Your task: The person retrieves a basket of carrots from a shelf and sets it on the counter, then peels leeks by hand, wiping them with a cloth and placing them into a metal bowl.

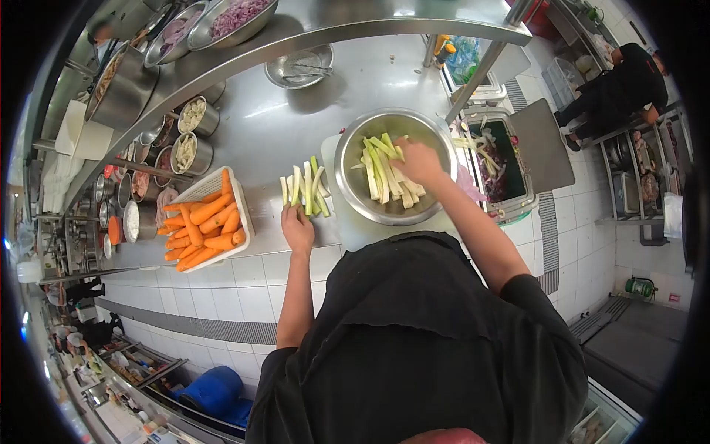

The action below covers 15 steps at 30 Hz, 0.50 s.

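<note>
A wide steel bowl [344, 166] stands on a pale cutting board [355, 235] in front of me. Inside it lies a heap of cut green-and-white stalks [379, 174] that look like celery. My right hand [418, 161] reaches over the bowl's right side, its fingers closed on stalks there and partly hidden by the back of the hand. Left of the board, a small row of similar stalks [307, 189] rests on the steel counter [255, 122]. My left hand [297, 228] lies at their near ends, fingers stretched out and touching them.
A white basket [245, 214] of carrots [203, 222] sits at left. Behind it are steel pots of pale pieces [188, 153]. A bowl with a whisk [299, 68] stands farther back. Right are a bin of scraps [499, 166] and another person [621, 81]. A steel shelf [355, 26] overhangs the back.
</note>
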Available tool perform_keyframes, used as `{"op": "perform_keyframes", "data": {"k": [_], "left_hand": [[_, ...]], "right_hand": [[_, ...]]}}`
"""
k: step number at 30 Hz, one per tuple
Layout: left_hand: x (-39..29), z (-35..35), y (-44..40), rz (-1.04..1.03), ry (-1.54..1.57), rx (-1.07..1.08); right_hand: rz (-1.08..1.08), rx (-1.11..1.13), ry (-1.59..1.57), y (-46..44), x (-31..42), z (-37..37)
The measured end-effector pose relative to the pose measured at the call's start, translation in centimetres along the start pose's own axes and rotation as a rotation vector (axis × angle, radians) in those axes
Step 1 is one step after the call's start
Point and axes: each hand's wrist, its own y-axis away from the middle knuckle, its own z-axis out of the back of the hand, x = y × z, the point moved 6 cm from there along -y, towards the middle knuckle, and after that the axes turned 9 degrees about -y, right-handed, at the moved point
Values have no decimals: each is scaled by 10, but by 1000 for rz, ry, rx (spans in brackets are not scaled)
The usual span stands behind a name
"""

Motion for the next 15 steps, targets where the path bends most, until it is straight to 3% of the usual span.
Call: {"op": "perform_keyframes", "data": {"k": [3,6,8,10,13,14,15], "left_hand": [[-8,15,-8,-28,-31,-11],[-43,40,-19,-66,21,-55],[-83,55,-31,-126,146,-100],[-138,63,-46,-242,353,-6],[-205,39,-52,-99,806,336],[-223,31,-49,-29,959,486],[-229,27,-51,-32,957,489]], "right_hand": [[-94,138,73,-22,-41,-55],[-37,-25,-110,-14,-69,-34],[-274,175,-913,11,-57,-16],[-288,233,-933,29,-26,9],[-299,243,-939,46,2,5],[-102,144,-885,48,16,10],[91,42,-824,52,30,16]]}}
